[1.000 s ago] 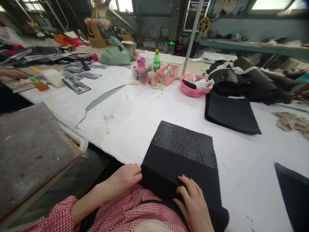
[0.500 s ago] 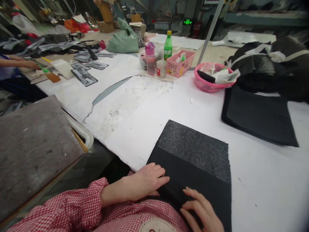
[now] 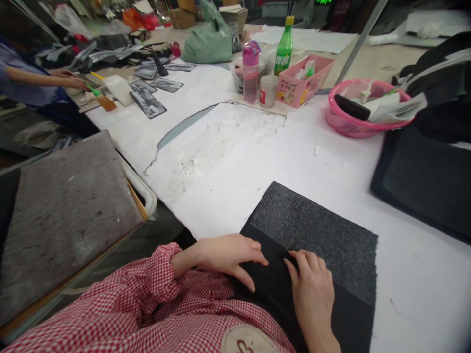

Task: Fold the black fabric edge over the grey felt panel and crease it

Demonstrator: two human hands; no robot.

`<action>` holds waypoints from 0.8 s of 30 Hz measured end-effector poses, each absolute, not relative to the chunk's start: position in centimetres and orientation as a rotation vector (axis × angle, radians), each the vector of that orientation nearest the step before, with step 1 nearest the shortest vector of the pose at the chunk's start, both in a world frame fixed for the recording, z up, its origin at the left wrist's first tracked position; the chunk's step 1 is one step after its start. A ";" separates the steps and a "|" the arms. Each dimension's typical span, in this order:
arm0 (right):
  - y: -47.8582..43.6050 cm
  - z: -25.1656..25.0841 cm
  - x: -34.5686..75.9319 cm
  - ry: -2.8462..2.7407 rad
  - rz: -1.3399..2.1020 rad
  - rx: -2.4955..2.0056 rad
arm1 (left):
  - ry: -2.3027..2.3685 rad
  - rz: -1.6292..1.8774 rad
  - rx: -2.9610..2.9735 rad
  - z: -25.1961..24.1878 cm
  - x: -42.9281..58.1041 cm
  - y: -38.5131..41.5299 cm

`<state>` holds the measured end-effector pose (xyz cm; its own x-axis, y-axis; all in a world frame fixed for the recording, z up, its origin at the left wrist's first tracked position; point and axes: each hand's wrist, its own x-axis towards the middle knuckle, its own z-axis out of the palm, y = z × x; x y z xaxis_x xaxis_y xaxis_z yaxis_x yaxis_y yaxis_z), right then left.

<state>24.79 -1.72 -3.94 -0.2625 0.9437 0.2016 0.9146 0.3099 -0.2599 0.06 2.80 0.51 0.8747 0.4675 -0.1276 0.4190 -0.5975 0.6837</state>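
A black fabric piece (image 3: 270, 289) with a grey speckled band (image 3: 316, 228) along its far side lies at the table's near edge, partly against my body. My left hand (image 3: 230, 256) rests over its left side, thumb spread from the fingers, with nothing in its grip. On the smooth black part, just short of the band, my right hand (image 3: 313, 282) pinches a small raised fold of the fabric between thumb and fingertips. The fabric's near end is hidden by my right hand and the checked smock.
Behind stand a pink basin (image 3: 353, 128), a pink box (image 3: 305, 83), a green bottle (image 3: 284, 49), a purple-capped bottle (image 3: 250, 73) and a jar (image 3: 267, 91). Black fabric (image 3: 427, 176) is stacked at right. A grey board (image 3: 73, 196) stands left. A co-worker's hands (image 3: 71, 81) are far left.
My right hand has moved up and forward over the fabric and closed on a fold. My left hand's thumb has spread. The view has shifted down and left.
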 end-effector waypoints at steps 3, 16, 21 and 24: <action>-1.8 -3.8 24.9 -2.260 0.132 -1.678 | 0.892 0.158 2.357 -0.4 1.1 3.5; -1.8 -3.9 24.7 -2.275 0.261 -1.539 | 1.261 0.248 2.537 -1.2 2.3 4.5; -1.8 -3.9 24.7 -2.269 0.276 -1.541 | 0.958 0.292 2.701 -1.5 4.7 5.0; -1.9 -3.8 24.6 -2.242 0.253 -1.562 | 0.875 0.282 2.731 -2.1 5.5 5.5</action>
<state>24.64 -1.86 -3.80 -0.2992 0.9296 0.2154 0.8581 0.3608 -0.3653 5.46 5.53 -2.06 0.7998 0.5912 0.1044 0.5409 -0.7850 0.3021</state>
